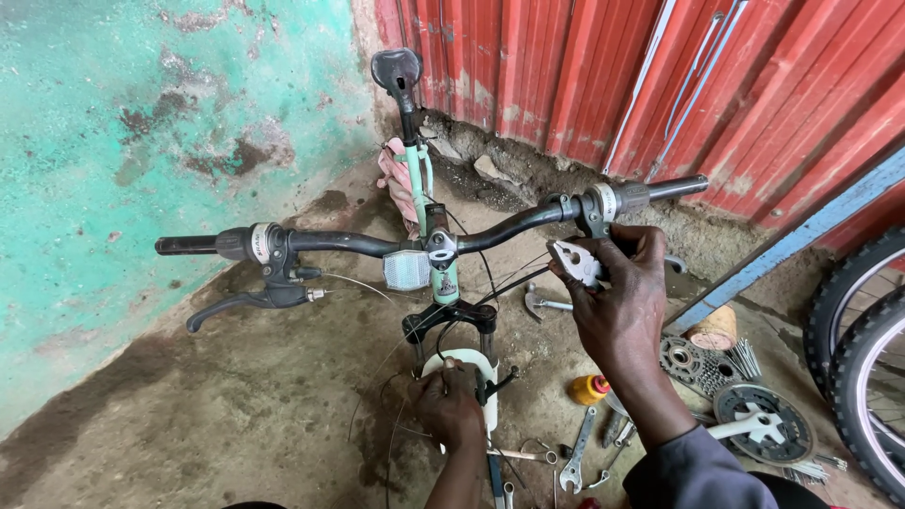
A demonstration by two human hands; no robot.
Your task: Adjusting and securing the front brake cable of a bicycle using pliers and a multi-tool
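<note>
Bicycle (443, 273) seen from above, its handlebar (377, 243) spanning the frame over a dirt floor. A silver brake lever (577, 262) by the bar's right grip is pinched between the right hand's (617, 302) fingers. The left hand (451, 407) is curled, fingers together, at the white front mudguard (462, 360). Spanners (575, 457) and a chainring (762, 429) are scattered nearby.

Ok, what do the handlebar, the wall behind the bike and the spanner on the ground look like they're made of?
Handlebar: likely metal tube, matte black paint or coating, evenly dark and curved. Wall: corrugated sheet metal, painted red, with regular ribs and worn patches. Spanner: bare steel by its look, a dull silver-grey shine.
</note>
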